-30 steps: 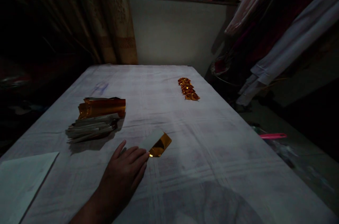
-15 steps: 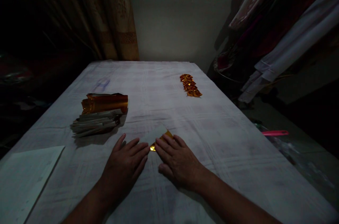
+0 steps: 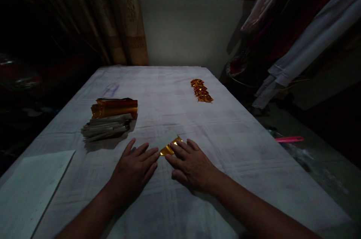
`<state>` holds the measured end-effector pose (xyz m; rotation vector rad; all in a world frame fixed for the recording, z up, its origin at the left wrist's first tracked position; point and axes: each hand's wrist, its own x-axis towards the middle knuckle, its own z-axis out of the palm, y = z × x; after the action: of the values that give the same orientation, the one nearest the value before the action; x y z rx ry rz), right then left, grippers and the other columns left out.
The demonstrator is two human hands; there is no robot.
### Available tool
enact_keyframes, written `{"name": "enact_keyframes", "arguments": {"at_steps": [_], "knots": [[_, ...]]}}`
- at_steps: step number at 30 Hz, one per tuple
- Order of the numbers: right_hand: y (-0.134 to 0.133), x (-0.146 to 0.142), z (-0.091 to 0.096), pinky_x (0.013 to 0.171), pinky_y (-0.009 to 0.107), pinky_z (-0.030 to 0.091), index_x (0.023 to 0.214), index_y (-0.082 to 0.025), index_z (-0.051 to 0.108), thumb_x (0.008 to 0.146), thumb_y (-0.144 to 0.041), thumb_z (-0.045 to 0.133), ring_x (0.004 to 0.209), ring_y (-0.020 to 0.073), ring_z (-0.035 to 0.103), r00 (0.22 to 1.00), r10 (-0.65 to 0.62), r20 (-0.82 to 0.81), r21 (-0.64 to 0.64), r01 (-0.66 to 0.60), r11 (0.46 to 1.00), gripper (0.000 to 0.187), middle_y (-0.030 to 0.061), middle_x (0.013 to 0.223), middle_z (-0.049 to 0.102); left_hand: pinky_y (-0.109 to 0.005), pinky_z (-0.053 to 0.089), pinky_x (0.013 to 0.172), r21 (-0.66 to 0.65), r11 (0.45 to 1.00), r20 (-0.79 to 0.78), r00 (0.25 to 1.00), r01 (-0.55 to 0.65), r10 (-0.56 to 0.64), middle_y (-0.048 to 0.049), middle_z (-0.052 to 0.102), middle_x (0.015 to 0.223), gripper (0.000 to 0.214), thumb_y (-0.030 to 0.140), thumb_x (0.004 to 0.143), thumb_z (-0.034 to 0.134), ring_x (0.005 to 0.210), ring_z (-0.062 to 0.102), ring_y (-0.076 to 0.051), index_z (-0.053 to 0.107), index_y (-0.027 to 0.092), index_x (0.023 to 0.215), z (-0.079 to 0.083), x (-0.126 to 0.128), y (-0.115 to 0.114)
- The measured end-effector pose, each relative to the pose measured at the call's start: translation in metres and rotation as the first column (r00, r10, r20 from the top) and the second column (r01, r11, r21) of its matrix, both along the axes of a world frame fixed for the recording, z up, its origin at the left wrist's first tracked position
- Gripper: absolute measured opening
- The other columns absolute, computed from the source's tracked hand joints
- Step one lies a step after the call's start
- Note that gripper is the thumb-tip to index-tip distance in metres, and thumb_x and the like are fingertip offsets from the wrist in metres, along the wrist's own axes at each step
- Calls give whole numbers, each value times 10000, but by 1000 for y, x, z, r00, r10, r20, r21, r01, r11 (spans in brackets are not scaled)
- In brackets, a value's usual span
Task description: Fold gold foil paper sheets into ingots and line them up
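Note:
Between my hands lies a sheet of gold foil paper (image 3: 167, 150), its pale side up and its near edge folded over to show a shiny gold strip. My left hand (image 3: 137, 163) rests flat with fingers spread, its fingertips at the sheet's left corner. My right hand (image 3: 191, 162) lies with outstretched fingers over the right part of the gold strip, covering some of it. Neither hand grips anything.
Left of centre lie a curled stack of gold foil paper (image 3: 118, 108) and a pile of greyish sheets (image 3: 108, 127). Folded gold pieces (image 3: 201, 90) line up at the far right. A white board (image 3: 31, 190) sits at the near left. Clothes (image 3: 304, 39) hang at the right.
My right hand has slid slightly to the right along the fold, and more of the gold strip shows. My left hand stays at the left corner. The camera view has shifted a little.

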<state>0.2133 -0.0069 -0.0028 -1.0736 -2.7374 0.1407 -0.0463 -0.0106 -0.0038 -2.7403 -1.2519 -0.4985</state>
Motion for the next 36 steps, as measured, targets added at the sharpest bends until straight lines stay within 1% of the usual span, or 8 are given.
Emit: {"name": "enact_keyframes", "arguments": {"at_steps": [4, 8, 13, 19, 24, 28, 32, 36], "knots": [[-1, 3, -1, 1121, 544, 315, 1386, -286, 570, 1023, -471, 489, 1379, 299, 420, 1000, 0, -6, -6, 0, 1000, 415, 106, 1477, 533, -606, 215, 1186, 12, 997, -54, 995, 79, -78, -21, 713, 1296, 353, 300, 1013, 504, 1230, 627, -292, 618, 290, 1347, -3, -13, 5], [-2, 3, -6, 1138, 538, 302, 1379, -301, 572, 1019, -460, 505, 1389, 279, 419, 999, -32, -31, -9, 32, 999, 400, 92, 1498, 519, -595, 227, 1182, 64, 995, -42, 996, 79, -77, -15, 732, 1251, 310, 314, 1031, 463, 1197, 640, -281, 676, 279, 1254, -1, -21, 4], [-4, 1, -10, 1149, 552, 293, 1412, -320, 552, 1014, -453, 516, 1403, 282, 411, 997, -55, -50, -16, 54, 998, 422, 88, 1515, 505, -552, 333, 1136, 73, 997, 9, 1000, 20, -21, -87, 672, 1299, 315, 319, 1010, 488, 1201, 600, -282, 675, 247, 1252, 7, 0, -8], [-4, 1, -12, 1146, 582, 283, 1465, -313, 502, 1021, -461, 498, 1418, 292, 392, 997, -62, -48, -19, 61, 998, 468, 105, 1523, 496, -526, 337, 1129, -25, 1000, 61, 998, -7, 9, -52, 628, 1144, 318, 281, 968, 526, 1091, 572, -241, 652, 262, 1259, 9, 25, -10], [-4, 1, -10, 1150, 566, 271, 1420, -307, 553, 1022, -466, 492, 1414, 290, 399, 997, -61, -56, -51, 58, 997, 433, 100, 1518, 506, -535, 296, 1135, -30, 999, 6, 1000, -23, 23, -47, 615, 1148, 345, 268, 966, 525, 1107, 568, -246, 641, 300, 1290, 7, 10, -7], [-4, 1, -10, 1156, 564, 250, 1412, -314, 561, 1031, -488, 457, 1430, 291, 383, 996, -69, -57, -63, 66, 996, 432, 93, 1534, 492, -559, 326, 1089, 32, 999, -48, 998, -32, 34, -57, 631, 1134, 357, 292, 962, 524, 1064, 584, -263, 642, 314, 1298, 4, -6, -6], [-4, 0, -11, 1150, 580, 246, 1402, -328, 570, 1032, -514, 440, 1428, 296, 392, 994, -91, -58, -85, 86, 993, 434, 93, 1535, 493, -579, 350, 1073, 95, 993, -25, 997, -71, 74, -87, 652, 1135, 287, 324, 966, 510, 1074, 593, -287, 693, 261, 1178, 7, -6, -5], [-5, 0, -10, 1153, 584, 241, 1413, -321, 563, 1034, -508, 441, 1425, 296, 402, 993, -93, -66, -112, 86, 990, 440, 104, 1533, 495, -546, 412, 1019, 122, 987, -18, 994, -103, 106, -110, 677, 1091, 227, 296, 968, 505, 1023, 607, -292, 700, 199, 1031, 14, 9, -8]]}}
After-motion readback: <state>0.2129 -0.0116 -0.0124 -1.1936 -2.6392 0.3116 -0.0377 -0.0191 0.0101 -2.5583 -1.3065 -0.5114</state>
